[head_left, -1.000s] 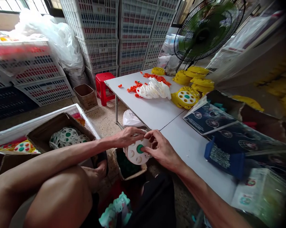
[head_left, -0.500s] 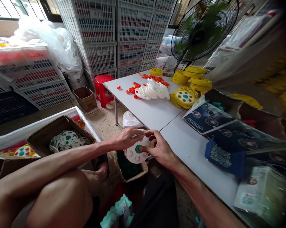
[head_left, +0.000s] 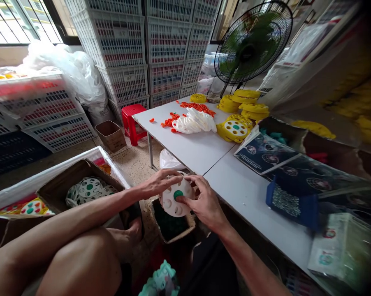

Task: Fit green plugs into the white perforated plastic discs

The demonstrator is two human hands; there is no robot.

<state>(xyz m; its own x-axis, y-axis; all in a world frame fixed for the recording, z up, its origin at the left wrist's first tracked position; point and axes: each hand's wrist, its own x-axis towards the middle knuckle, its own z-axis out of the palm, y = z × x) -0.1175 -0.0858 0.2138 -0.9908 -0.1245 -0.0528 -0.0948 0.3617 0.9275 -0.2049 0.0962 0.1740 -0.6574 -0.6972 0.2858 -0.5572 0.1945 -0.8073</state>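
Observation:
Between my two hands is a white plastic disc [head_left: 170, 203] with round openings and a green centre piece. My right hand [head_left: 200, 197] is closed on its right side, the thumb pressing by the green centre. Along the disc's upper left edge lie the fingers of my left hand [head_left: 163, 183], closed against the rim; its fingertips are partly hidden behind the disc. Below the disc stands a small open carton [head_left: 190, 226] with dark green pieces inside. Several similar white discs [head_left: 89, 188] with green centres lie in a cardboard box [head_left: 54, 185] to the left.
On the white table [head_left: 179, 154] lie a row of white discs [head_left: 194, 121], orange pieces [head_left: 200, 108] and yellow housings [head_left: 235, 127]. A blue tray [head_left: 286, 201] of metal screws and dark cartons [head_left: 268, 150] stand at the right. A red stool [head_left: 133, 119] and stacked crates [head_left: 120, 45] are behind.
The view has tilted slightly upward, so the scene sits lower. Both hands keep hold of the white disc, which has turned slightly.

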